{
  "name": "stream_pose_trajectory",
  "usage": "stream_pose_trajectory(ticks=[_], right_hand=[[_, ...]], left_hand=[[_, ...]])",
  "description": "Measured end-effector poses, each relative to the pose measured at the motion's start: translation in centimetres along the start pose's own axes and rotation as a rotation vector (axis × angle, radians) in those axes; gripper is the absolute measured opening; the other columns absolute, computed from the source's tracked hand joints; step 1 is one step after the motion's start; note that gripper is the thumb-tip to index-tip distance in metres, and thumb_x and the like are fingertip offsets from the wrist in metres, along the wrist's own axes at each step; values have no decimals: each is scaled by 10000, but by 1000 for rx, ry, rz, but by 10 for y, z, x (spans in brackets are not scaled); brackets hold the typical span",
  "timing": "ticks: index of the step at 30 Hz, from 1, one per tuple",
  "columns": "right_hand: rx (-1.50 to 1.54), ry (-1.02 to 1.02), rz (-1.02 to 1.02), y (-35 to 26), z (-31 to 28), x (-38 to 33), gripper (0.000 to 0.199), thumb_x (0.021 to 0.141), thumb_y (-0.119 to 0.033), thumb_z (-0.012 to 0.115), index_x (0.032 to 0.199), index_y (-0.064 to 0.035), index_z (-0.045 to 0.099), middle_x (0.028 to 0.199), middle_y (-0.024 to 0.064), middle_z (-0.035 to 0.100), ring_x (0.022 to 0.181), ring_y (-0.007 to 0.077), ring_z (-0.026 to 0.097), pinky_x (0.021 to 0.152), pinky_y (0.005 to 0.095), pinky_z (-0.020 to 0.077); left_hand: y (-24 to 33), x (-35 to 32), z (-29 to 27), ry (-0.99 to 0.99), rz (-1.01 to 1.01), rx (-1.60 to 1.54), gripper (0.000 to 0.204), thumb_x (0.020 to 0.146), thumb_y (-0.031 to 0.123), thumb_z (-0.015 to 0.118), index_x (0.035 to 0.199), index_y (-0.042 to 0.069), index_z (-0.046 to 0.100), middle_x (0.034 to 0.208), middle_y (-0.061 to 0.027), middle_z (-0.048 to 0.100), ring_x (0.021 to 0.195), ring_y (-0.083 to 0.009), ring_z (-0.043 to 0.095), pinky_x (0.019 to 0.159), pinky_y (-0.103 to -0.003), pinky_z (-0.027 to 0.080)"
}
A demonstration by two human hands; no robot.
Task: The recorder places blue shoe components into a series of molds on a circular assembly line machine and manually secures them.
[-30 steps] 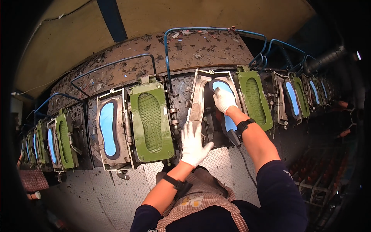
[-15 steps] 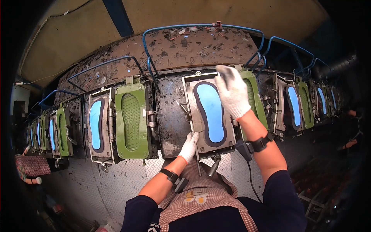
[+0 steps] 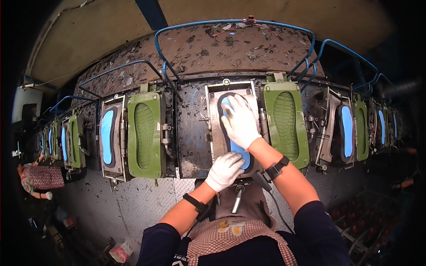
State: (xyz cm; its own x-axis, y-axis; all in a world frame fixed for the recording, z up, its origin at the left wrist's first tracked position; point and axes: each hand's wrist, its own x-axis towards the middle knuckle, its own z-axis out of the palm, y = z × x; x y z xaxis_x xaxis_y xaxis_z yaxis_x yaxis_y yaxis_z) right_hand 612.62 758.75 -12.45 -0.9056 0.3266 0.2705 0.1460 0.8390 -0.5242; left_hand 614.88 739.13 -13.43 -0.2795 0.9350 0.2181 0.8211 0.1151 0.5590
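Observation:
In the middle mould, a blue foam sole piece (image 3: 235,147) lies inside a dark rubber rim, set in an open grey metal mould plate (image 3: 214,128). My gloved right hand (image 3: 242,122) lies over its upper part, fingers spread, pressing on the blue surface. My gloved left hand (image 3: 226,170) rests on the lower, heel end with its fingers laid across the edge. Both hands cover much of the blue piece. Hinged to the right is the green mould half (image 3: 284,124), swung open, with a tread-patterned sole hollow.
Similar open moulds with blue soles stand in a row, including a green half (image 3: 145,135) at left and a blue sole (image 3: 346,131) at right. Blue tube rails (image 3: 235,21) rise behind. Dark scraps litter the back surface (image 3: 208,53). A co-worker's arm (image 3: 37,194) shows far left.
My right hand has come down from above the green half onto the blue sole's upper part. My left hand has moved from the mould's side edge onto the heel end.

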Motion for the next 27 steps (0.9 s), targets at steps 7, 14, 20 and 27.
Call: stream_pose_trajectory(ticks=[7,14,20,27], right_hand=[[-69,-132,50,27,34,28,254,903,-243,624,1075,-60,661,1114,152,631,1089,360,590,944,480,488],[120,-21,282,66,19,25,475,988,-365,546,1308,-29,649,1379,190,600,1277,374,548,1128,435,400],[541,-31,823,-3,-76,-152,347,1029,-281,530,1048,5,725,1022,150,729,912,295,698,862,399,540],[2239,-133,1589,-101,-10,-253,217,1037,-273,628,1020,-56,622,770,20,626,660,179,603,671,378,534]], left_hand=[[-4,0,5,-63,-30,-8,426,782,194,807,1167,57,688,1278,-122,660,1207,-325,619,1006,-431,506],[-3,26,5,-87,95,-40,379,747,179,815,1081,53,686,1246,-144,656,1187,-368,617,955,-464,516],[-38,77,-29,-577,487,-6,565,787,361,797,1253,93,624,1497,-179,491,1462,-400,378,1203,-640,272],[-38,89,-12,-701,435,14,806,801,510,756,1460,104,530,1587,-153,437,1514,-362,336,1233,-634,198]])
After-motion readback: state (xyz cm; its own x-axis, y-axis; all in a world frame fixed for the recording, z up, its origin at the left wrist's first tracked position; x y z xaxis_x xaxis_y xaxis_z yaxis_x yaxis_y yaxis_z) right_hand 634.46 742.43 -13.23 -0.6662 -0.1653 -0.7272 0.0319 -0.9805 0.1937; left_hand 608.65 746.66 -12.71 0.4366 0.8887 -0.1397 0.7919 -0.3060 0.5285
